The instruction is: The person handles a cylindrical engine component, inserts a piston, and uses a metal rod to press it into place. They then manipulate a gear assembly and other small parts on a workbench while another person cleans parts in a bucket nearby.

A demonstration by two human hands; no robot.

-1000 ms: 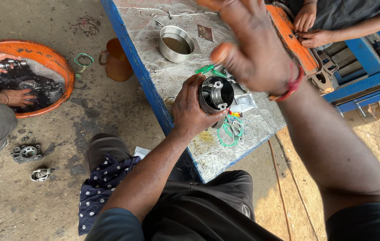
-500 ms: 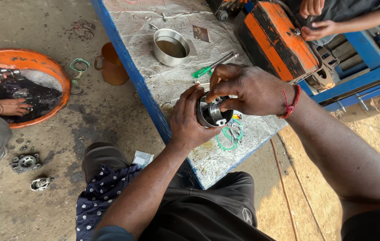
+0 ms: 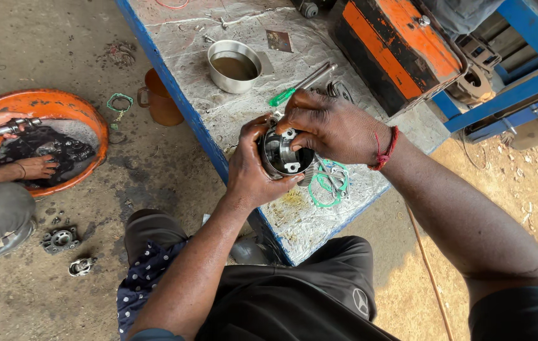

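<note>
Metal housing (image 3: 284, 153), open end upward

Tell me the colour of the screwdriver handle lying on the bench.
Green, seen in the head view: the screwdriver lies just beyond the right hand.

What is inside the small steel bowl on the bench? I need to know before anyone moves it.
The steel bowl holds murky brownish liquid partway up; whatever lies beneath its surface is hidden.
</note>
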